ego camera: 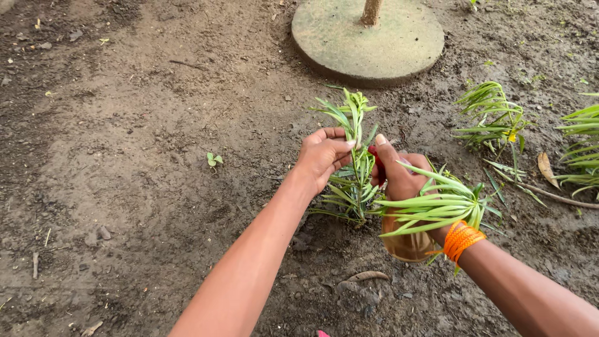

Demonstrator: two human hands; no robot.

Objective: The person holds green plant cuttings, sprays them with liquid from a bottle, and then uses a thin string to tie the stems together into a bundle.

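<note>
The left hand [321,156] pinches the upright stem of a small narrow-leaved plant [354,159] rooted in the bare soil [137,156], fingers curled around it near mid-height. The right hand [399,178], just beside the stem, has its grip closed on a red-handled tool [374,153] and a leafy cutting [437,206], with an orange thread band [460,239] at the wrist.

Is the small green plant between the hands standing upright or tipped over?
Upright: the plant rises straight from the soil, left hand gripping its stem.
</note>
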